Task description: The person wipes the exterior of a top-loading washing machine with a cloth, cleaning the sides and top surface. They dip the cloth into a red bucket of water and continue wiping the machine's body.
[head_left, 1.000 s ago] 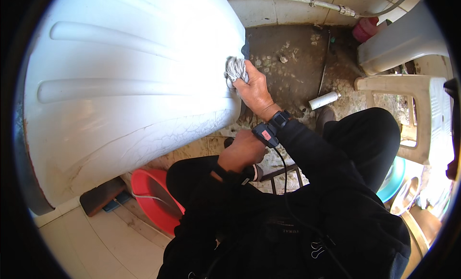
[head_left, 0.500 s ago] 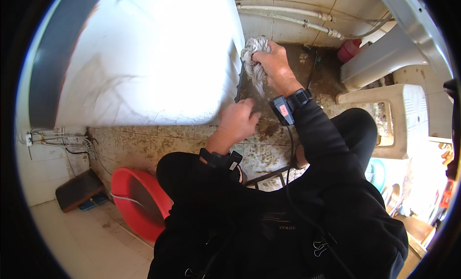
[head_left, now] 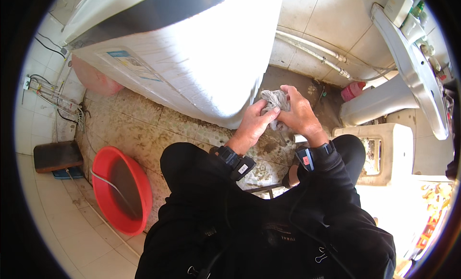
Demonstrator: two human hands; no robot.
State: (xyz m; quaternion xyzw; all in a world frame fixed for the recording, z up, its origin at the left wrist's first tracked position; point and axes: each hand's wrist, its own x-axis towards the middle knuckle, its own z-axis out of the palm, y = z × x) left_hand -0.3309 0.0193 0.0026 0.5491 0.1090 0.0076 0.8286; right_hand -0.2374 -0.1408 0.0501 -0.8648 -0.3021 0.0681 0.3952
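A bunched grey-white cloth [head_left: 274, 99] is squeezed between my two hands, just right of the big white appliance. My left hand [head_left: 253, 121] grips its near left side, thumb pressed against it. Around its right side curl the fingers of my right hand [head_left: 300, 112]. The white appliance [head_left: 211, 53], likely a washing machine, has a dark top band and a label on its side. Its lower edge hangs above the dirty tiled floor [head_left: 185, 123], close to my left hand. Parts of the cloth are hidden behind my fingers.
A red basin [head_left: 144, 175] of dark water with a hose in it stands at left, by a dark box [head_left: 57, 156]. At right are a washbasin pedestal [head_left: 379, 100], a beige plastic stool [head_left: 401, 135] and a pink bottle [head_left: 353, 90]. White pipes [head_left: 317, 51] run along the wall.
The cloth, held by my right hand alone before, has come nearer and is now gripped by both hands. My left hand has moved up to it. The view has shifted.
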